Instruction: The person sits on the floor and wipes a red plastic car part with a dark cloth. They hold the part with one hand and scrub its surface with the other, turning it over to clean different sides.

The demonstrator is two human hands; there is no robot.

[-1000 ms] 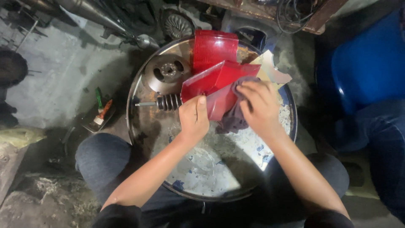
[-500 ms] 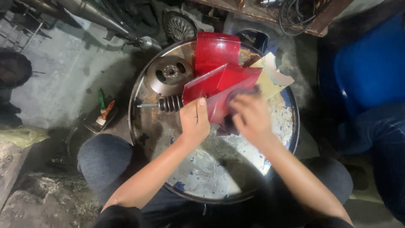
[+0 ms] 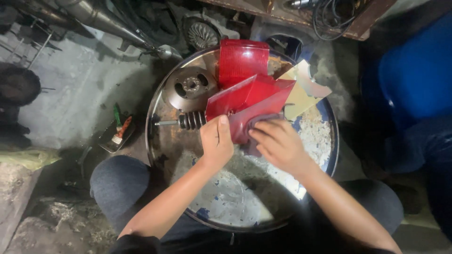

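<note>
Drum top (image 3: 188,211) as landmark: round, rusted, flaking blue and white paint, set between the seated person's knees. Red plastic cover (image 3: 249,101) lies across its far half, tilted, its long axis running from near-left toward far-right of the drum. Left hand (image 3: 216,141) is closed on the cover's near-left end, thumb on top, fingers curled under and out of sight. Right hand (image 3: 278,143) lies flat, fingers loosely bent, pressing a dark cloth (image 3: 256,124) onto the cover's near edge; whether it pinches the cloth cannot be told. Both hands meet the cover from the near side; the left is nearer its low end, the right nearer mid-length. A second red cover (image 3: 242,59) stands at the drum's far rim. A metal disc (image 3: 190,87) and a coil spring on a rod (image 3: 190,121) lie on its left part; pale card (image 3: 306,89) hangs over the far-right rim.
</note>
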